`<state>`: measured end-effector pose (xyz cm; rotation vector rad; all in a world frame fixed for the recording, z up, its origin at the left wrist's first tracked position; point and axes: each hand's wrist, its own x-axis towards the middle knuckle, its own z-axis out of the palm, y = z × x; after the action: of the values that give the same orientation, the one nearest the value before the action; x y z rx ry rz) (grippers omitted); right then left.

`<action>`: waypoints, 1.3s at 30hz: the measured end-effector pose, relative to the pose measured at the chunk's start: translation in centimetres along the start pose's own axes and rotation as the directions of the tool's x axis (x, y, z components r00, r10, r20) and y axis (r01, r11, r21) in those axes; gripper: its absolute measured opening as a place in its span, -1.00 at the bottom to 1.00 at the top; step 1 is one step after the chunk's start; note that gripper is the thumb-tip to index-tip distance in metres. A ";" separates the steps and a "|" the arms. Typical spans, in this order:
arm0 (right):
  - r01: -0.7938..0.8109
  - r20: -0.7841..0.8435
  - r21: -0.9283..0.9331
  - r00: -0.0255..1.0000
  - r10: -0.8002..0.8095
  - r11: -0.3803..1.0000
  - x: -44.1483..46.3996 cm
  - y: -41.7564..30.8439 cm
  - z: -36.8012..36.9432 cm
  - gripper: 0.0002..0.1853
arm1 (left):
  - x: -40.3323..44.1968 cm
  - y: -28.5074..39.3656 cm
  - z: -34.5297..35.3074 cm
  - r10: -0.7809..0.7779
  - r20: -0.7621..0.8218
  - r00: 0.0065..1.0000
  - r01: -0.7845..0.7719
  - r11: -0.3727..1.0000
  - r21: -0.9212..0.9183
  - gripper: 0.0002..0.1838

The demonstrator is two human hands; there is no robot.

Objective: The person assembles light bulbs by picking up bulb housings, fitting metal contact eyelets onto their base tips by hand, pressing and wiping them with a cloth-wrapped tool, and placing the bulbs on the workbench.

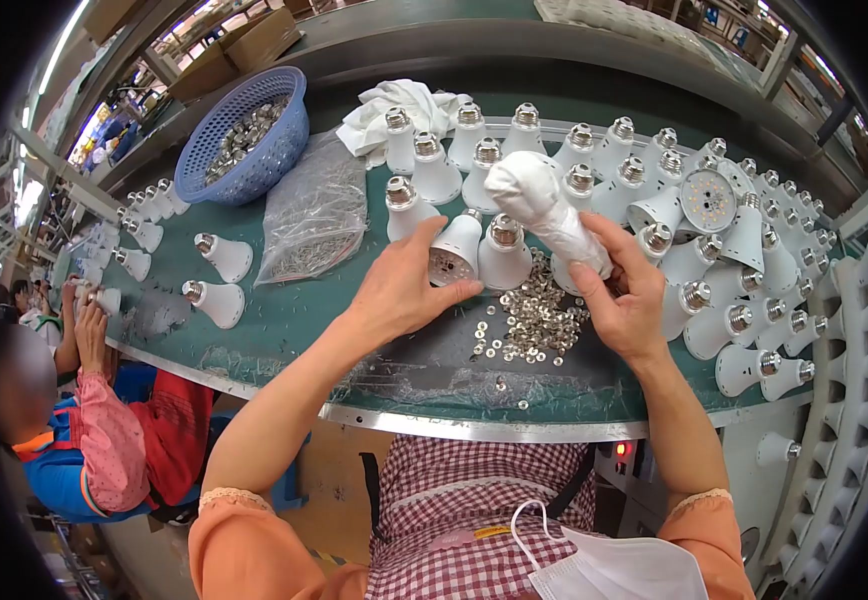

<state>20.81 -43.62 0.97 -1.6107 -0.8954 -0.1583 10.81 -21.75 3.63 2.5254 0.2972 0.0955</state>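
Observation:
My left hand (402, 283) has its thumb and fingers around a white bulb housing (460, 240), which leans with its open end toward me. In my right hand (626, 290) is a white cloth-wrapped tool (546, 205), its rounded end up and tilted to the left. Between the hands, another bulb housing (504, 255) stands upright with its metal screw cap on top. Just below it lies a pile of small metal discs (534, 320), some scattered at its left. Many more housings (739, 325) stand or lie to the right.
A blue basket (289, 150) of metal parts and a plastic bag of pins (316, 205) lie left of centre, beside a white cloth (404, 105). Two housings (216, 302) lie farther left. A co-worker (104, 440) sits at the far left. Stacked white trays (859, 370) are at right.

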 end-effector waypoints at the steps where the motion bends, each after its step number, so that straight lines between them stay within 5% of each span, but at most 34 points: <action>1: 0.000 -0.003 -0.001 1.000 0.000 1.000 0.0 -0.1 -0.1 -0.56 | 0.1 0.1 0.1 0.003 0.001 1.000 -0.003 1.000 0.001 -0.23; 4: 0.050 -0.010 -0.019 0.999 -0.050 0.999 0.2 -0.7 -0.1 -0.55 | 0.2 0.0 0.6 0.095 -0.029 0.995 -0.097 0.993 -0.063 -0.29; 9: 0.092 -0.014 -0.028 0.996 -0.092 0.995 -0.1 -0.3 0.1 -0.55 | 1.6 -1.4 2.2 0.388 -0.331 0.860 -0.334 0.919 0.210 -0.44; 14: 0.045 0.023 -0.054 0.999 -0.044 0.997 -0.3 -0.8 0.2 -0.56 | -0.5 -0.5 0.7 0.318 -0.449 0.835 -0.256 0.947 0.195 -0.51; 16: 0.076 0.022 -0.090 0.997 -0.074 0.993 -0.4 -0.5 0.0 -0.56 | -3.2 -1.6 -1.2 0.390 -0.552 0.737 -0.304 0.921 0.245 -0.54; 18: 0.085 0.022 -0.064 0.996 -0.084 0.994 -0.6 -0.6 0.1 -0.55 | -6.1 -4.6 -4.1 0.399 -0.667 0.629 -0.120 0.898 0.424 -0.55; 23: 0.099 0.051 -0.053 0.994 -0.097 0.994 -0.6 -0.1 0.6 -0.55 | -10.5 -15.5 -8.5 0.009 -0.950 0.311 0.472 0.867 0.162 -0.49; 24: 0.100 0.052 -0.053 0.994 -0.098 0.994 -0.6 0.0 0.7 -0.55 | -11.0 -17.9 -8.8 0.007 -0.951 0.310 0.472 0.867 0.161 -0.49; 26: 0.065 0.062 -0.051 0.996 -0.061 0.997 -0.6 0.2 0.6 -0.55 | -11.2 -21.1 -8.9 -0.370 -0.800 0.473 0.352 0.911 -0.214 -0.48; 29: 0.089 0.033 -0.064 0.996 -0.087 0.994 -0.5 0.4 0.5 -0.55 | -10.9 -18.8 -8.9 -0.360 -0.793 0.491 0.383 0.907 -0.174 -0.55; 34: 0.079 -0.015 -0.052 0.997 -0.080 0.995 -0.2 0.7 0.6 -0.55 | -8.8 -11.0 -6.2 -0.261 -0.751 0.607 0.153 0.965 -0.212 -0.61; 36: 0.111 -0.009 -0.013 0.994 -0.111 0.994 -0.2 0.7 0.7 -0.54 | -7.6 -7.5 -4.5 -0.078 -0.691 0.719 -0.034 0.989 -0.146 -0.62; 39: 0.092 -0.001 -0.013 0.996 -0.092 0.996 -0.3 0.5 0.3 -0.54 | -5.4 -4.9 -1.9 -0.048 -0.538 0.842 -0.110 0.960 -0.258 -0.63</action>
<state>20.80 -43.50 0.38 -1.5821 -0.9701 -0.2306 4.39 -18.01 2.35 2.1722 0.4289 0.8196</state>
